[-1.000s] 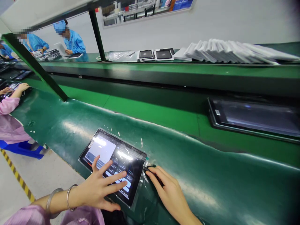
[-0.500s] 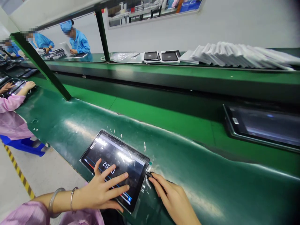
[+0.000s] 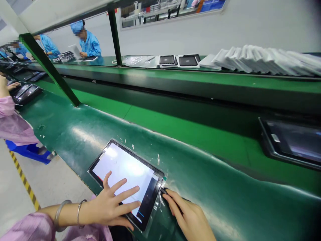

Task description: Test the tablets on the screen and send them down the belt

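Note:
A tablet (image 3: 125,160) in clear film lies at a slant on the green bench, its screen lit mostly white with a dark band along the right. Over its lower left part my left hand (image 3: 115,201) is spread, fingers apart, the thumb at the near edge. My right hand (image 3: 185,211) pinches a small black cable plug (image 3: 163,191) at the tablet's right edge. Whether the plug sits inside the port cannot be made out.
On the green conveyor belt (image 3: 147,124) more tablets (image 3: 293,140) lie at the right. A green post (image 3: 50,70) rises at the left. White sleeves (image 3: 260,58) are fanned out on the far shelf. Co-workers (image 3: 90,43) sit at the far left; a pink-sleeved person (image 3: 15,117) works nearby.
The tablet's screen has gone from a dark display with numerals to mostly white. The tablets on the belt have shifted right. Both my hands stay at the tablet.

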The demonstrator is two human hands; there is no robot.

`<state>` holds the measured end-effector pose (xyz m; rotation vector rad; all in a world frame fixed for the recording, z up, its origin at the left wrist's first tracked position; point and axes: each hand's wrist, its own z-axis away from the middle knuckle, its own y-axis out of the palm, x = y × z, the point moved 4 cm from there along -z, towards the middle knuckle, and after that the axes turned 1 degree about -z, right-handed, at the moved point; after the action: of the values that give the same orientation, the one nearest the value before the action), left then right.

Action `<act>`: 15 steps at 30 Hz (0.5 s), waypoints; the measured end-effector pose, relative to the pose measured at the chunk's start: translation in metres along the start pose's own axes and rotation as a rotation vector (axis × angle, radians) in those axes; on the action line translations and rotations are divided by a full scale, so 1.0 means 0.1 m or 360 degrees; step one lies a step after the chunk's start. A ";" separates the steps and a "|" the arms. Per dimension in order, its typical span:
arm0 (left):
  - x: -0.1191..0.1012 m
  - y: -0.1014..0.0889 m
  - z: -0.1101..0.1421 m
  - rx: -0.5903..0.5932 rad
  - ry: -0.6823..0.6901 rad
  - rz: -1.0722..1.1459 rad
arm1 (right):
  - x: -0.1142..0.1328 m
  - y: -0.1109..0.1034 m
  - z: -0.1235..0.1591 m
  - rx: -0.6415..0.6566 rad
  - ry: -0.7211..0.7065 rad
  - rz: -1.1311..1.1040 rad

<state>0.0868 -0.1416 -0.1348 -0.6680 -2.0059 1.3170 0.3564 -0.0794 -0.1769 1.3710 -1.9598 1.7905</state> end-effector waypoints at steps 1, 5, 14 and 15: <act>0.00 0.01 0.00 0.0012 0.0000 -0.0008 | 0.00 0.00 0.00 0.0004 -0.0003 0.0006; 0.00 0.04 0.04 -0.0012 -0.0012 -0.0003 | 0.01 0.02 0.00 -0.0002 -0.0043 0.0055; 0.01 0.03 0.05 -0.0042 -0.0014 0.0030 | 0.02 0.03 0.00 -0.0004 -0.0086 0.0100; 0.02 0.03 0.05 -0.0046 -0.0019 0.0034 | 0.02 0.03 0.00 -0.0009 -0.0087 0.0093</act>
<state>0.0824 -0.1423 -0.1386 -0.6980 -2.0357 1.3095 0.3530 -0.0805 -0.1779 1.3891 -2.0513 1.7892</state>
